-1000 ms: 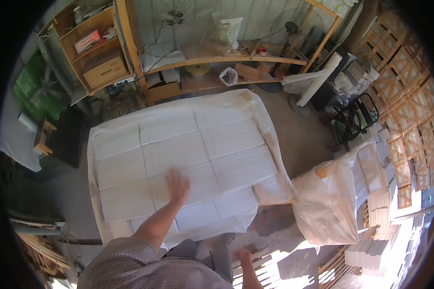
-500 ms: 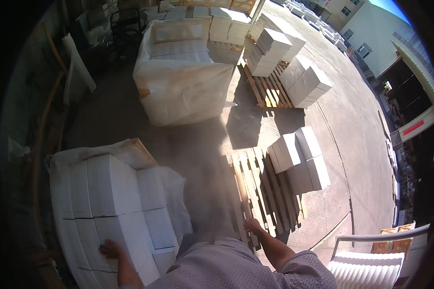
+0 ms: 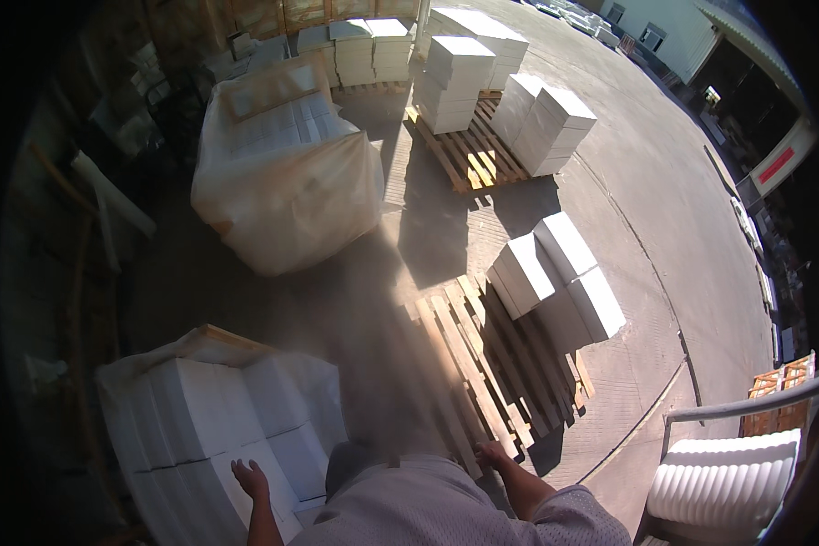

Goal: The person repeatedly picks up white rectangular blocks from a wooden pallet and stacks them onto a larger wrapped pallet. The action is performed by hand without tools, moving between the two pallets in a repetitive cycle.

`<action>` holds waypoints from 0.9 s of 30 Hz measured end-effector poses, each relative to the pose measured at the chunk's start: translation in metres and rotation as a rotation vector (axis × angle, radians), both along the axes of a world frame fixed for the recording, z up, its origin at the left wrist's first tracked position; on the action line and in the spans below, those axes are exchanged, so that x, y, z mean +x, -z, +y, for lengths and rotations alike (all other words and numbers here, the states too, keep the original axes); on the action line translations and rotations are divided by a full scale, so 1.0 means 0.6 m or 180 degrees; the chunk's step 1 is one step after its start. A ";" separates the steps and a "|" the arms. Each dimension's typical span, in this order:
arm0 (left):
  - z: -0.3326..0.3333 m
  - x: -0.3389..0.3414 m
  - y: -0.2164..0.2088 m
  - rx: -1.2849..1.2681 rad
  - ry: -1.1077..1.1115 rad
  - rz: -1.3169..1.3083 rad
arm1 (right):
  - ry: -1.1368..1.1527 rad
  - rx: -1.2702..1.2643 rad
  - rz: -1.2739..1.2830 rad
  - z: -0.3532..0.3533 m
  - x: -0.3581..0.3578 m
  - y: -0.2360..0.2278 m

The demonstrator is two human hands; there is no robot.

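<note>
At the lower left, a stack of white blocks [image 3: 214,409] stands partly wrapped in clear plastic film. My left hand [image 3: 250,479] is over the near part of this stack, its fingers apart and nothing in them; whether it touches a block I cannot tell. Beside my body on the other side, my right hand [image 3: 494,454] hangs near the close end of a wooden pallet [image 3: 469,355]. Its fingers look loosely stretched and hold nothing that I can see. Several white blocks [image 3: 560,282] are piled on the far right part of that pallet.
A large film-wrapped stack [image 3: 291,196] stands ahead on the left. Beyond, a second pallet [image 3: 473,164] carries piles of white blocks [image 3: 455,86]. At the lower right is a ribbed white seat [image 3: 723,487] with a metal rail [image 3: 746,405]. Haze hangs over the floor between the stacks.
The view has turned, so the pallets and stacks sit further left or lower. My left hand has come off the side of the block stack, fingers raised; my right hand is slightly lower.
</note>
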State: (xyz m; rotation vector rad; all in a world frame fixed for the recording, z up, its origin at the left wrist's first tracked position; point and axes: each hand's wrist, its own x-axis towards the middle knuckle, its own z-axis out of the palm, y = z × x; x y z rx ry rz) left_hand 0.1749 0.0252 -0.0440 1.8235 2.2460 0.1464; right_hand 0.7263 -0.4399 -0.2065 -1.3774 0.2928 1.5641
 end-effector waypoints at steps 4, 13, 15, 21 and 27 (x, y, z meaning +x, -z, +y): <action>-0.083 0.117 0.038 -0.1751 0.0205 -0.0882 | -0.0935 -0.0516 -0.2154 0.131 0.107 -0.053; -0.011 0.242 0.079 -0.3149 0.1023 -0.0622 | 0.0142 -0.0064 -0.1633 0.330 0.239 -0.167; 0.061 0.303 0.074 -0.3184 0.0002 -0.0914 | 0.0322 -0.0254 -0.1377 0.322 0.221 -0.165; 0.268 0.478 0.065 -0.2889 -0.0024 -0.2129 | 0.0725 -0.0721 -0.1078 0.206 0.148 -0.149; 0.357 0.619 0.097 -0.3061 0.0676 -0.2159 | 0.1031 -0.1515 -0.0718 0.123 0.103 -0.178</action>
